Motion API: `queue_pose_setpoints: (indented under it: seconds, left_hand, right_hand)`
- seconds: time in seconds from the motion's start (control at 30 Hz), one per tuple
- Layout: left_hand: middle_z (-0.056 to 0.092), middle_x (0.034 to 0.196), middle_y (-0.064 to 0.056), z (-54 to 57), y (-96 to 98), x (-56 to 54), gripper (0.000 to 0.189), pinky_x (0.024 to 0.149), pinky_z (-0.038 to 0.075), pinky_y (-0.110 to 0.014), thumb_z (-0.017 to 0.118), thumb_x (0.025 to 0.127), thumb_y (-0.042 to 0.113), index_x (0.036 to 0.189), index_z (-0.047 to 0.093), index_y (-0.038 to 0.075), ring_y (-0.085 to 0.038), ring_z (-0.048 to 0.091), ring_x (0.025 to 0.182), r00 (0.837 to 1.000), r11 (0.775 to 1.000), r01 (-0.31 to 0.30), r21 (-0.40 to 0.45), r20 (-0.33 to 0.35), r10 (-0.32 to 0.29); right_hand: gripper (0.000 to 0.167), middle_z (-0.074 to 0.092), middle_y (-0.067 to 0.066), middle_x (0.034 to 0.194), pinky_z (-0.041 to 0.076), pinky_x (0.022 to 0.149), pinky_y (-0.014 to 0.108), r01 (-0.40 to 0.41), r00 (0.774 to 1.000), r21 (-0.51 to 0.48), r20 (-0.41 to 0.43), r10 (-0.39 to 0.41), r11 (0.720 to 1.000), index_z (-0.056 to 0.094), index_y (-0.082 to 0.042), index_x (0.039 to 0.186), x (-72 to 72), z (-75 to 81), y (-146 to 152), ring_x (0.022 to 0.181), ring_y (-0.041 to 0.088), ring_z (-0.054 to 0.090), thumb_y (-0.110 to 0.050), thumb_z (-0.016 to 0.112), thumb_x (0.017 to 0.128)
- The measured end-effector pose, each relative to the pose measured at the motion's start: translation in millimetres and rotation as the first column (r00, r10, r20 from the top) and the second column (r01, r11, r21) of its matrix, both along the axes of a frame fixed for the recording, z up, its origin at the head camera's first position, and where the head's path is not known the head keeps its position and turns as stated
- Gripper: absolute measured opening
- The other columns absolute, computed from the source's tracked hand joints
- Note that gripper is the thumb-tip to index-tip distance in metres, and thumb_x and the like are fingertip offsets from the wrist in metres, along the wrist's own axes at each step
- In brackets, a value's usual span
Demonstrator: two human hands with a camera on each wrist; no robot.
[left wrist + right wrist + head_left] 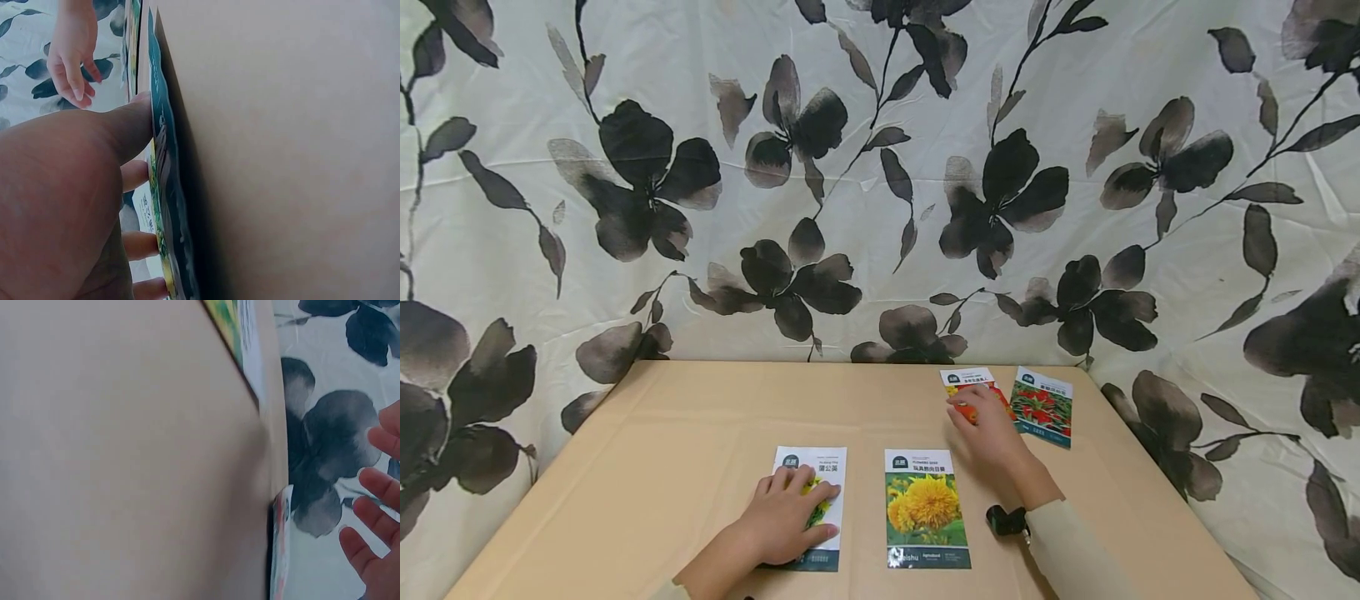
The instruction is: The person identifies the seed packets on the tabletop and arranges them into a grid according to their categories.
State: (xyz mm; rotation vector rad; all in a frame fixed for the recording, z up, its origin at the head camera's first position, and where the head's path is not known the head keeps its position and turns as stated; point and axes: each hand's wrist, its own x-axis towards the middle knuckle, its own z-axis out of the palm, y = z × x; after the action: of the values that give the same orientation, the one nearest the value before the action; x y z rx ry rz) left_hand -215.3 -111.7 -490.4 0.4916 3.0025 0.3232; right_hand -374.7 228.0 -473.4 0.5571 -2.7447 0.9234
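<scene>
My left hand (778,517) rests with spread fingers on a white-topped seed packet (827,510) at the front of the table. In the left wrist view, its thumb and fingers touch that packet (172,181) along one side. To its right lies a packet picturing yellow flowers (927,510). At the back right, my right hand (996,429) overlaps a red-and-white packet (966,377) in the head view. The right wrist view shows that hand (381,531) with its fingers apart, holding nothing. Beside it is a packet with red flowers (1043,406), which the red-and-white one adjoins.
All the packets lie on a tan table (700,425). A white cloth with dark flowers (880,192) hangs behind and around its edges. A small black device (1006,521) sits at my right wrist by the pale sleeve (1067,542).
</scene>
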Motion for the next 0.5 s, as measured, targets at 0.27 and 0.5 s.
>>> queue_pose_setpoints:
  seconds: [0.27,0.5]
  left_hand:
    - [0.050,0.143,-0.011,-0.1,0.8,0.0,0.061,0.099,0.035,-0.066,0.063,0.091,0.065,0.142,0.058,0.032,-0.038,0.043,0.125,1.000,1.000,-0.002,-0.011,0.023,0.002]
    - [0.050,0.142,-0.012,-4.0,-0.6,-3.8,0.060,0.099,0.036,-0.066,0.062,0.092,0.065,0.142,0.059,0.032,-0.038,0.044,0.124,1.000,1.000,0.003,-0.010,0.003,-0.003]
  right_hand:
    - [0.031,0.060,0.012,0.133,0.046,0.108,0.058,-0.007,1.000,0.016,-0.015,0.008,1.000,0.070,-0.010,0.126,-20.1,-8.4,17,0.126,0.034,0.054,-0.027,0.067,0.101]
    - [0.034,0.055,0.016,0.138,0.047,0.106,0.058,0.006,0.999,0.011,0.037,-0.006,1.000,0.068,-0.009,0.131,-37.0,-12.6,32,0.128,0.038,0.051,-0.026,0.065,0.102]
